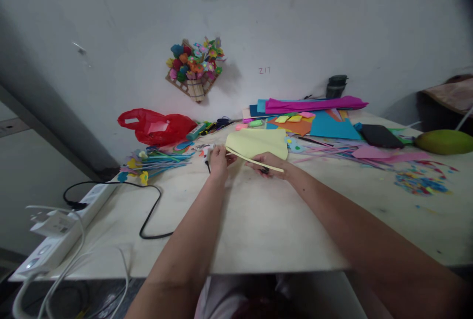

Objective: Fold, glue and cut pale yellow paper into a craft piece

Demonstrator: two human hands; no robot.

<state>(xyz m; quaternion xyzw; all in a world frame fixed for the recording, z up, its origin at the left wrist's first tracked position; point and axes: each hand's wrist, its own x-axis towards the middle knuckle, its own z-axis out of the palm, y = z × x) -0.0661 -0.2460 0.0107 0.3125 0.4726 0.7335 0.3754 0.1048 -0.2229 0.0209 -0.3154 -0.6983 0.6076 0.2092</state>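
A pale yellow craft sheet (258, 142) is held up over the table between my two hands. My left hand (219, 160) is closed on the sheet's left end. From there a narrow yellow strip (275, 168) runs along the near edge, standing apart from the sheet and passing in front of my right hand. Closed around black-handled scissors (264, 170), my right hand (271, 161) is just under the sheet; the blades are mostly hidden. Beside my left hand lies a small white tool (208, 152), partly covered, its kind unclear.
Flower stems (162, 161) and a red plastic bag (158, 127) lie left. A black cord (151, 210) runs from the power strip (51, 250). Coloured sheets (332, 126), a black case (380, 136) and scraps (421, 181) are right. A flower decoration (195, 68) hangs on the wall.
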